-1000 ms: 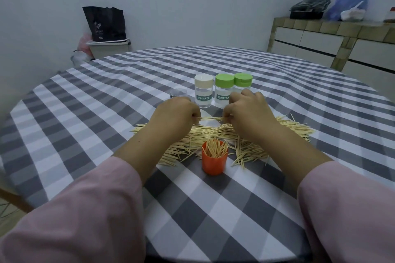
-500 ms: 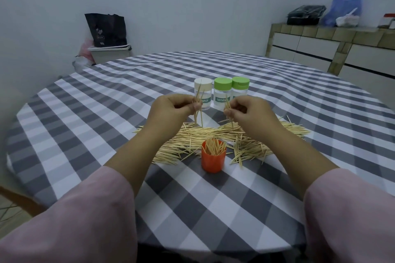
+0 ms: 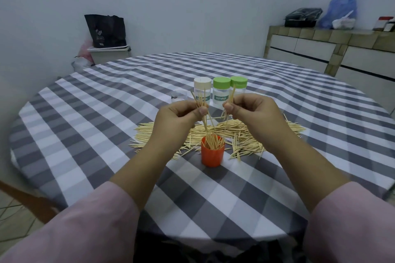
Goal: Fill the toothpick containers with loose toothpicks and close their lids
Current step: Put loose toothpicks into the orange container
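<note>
Table point(image 3: 89, 134): your round one, grey-and-white checked cloth.
On it: loose toothpicks point(image 3: 245, 132), orange cup point(image 3: 212, 155), three lidded containers point(image 3: 221, 93).

The word "TOOTHPICK" reads in white capitals on a teal label on the middle green-lidded container point(image 3: 221, 95), just above frame centre. The cream-lidded container point(image 3: 201, 89) beside it carries the same label, partly hidden by held toothpicks. White print on the black bag point(image 3: 105, 30), upper left, is too small to read.
</note>
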